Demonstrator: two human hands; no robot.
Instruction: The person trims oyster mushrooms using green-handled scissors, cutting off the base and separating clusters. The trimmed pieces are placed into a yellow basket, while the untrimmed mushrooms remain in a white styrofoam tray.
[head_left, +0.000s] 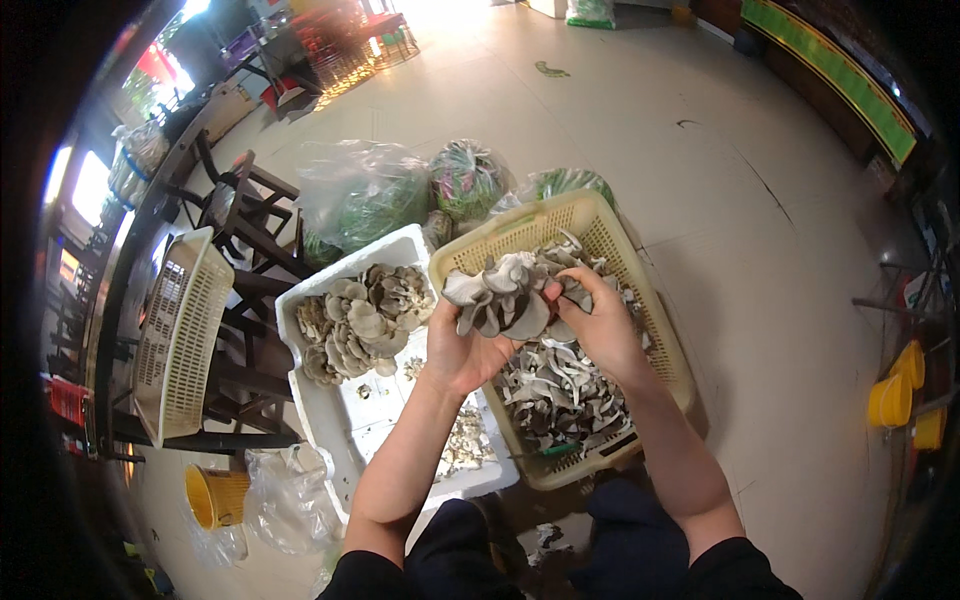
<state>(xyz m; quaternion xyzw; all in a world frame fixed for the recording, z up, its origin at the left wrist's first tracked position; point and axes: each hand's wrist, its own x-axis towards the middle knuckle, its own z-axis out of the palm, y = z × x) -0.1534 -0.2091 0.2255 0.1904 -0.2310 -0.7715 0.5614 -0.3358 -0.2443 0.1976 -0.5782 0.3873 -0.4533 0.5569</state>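
Note:
A cluster of grey oyster mushrooms (504, 296) is held up over the near side of a cream plastic basket (679, 367). My left hand (472, 349) supports the cluster from below, palm up. At its right side, my right hand (604, 322) has thumb and fingers bent around a mushroom piece, partly hidden by the caps. Loose torn mushrooms (566, 397) lie in the basket under my hands. To the left stands a white foam box (352, 442), with whole mushroom clusters (364, 319) at its far end and small trimmed bits (466, 442) at its near right.
Clear bags of green vegetables (375, 195) sit beyond the containers. A cream crate (184, 337) leans by dark wooden stools (251, 202) on the left. Near the foam box are a yellow bucket (217, 495) and a plastic bag (292, 499). Yellow containers (892, 397) stand far right.

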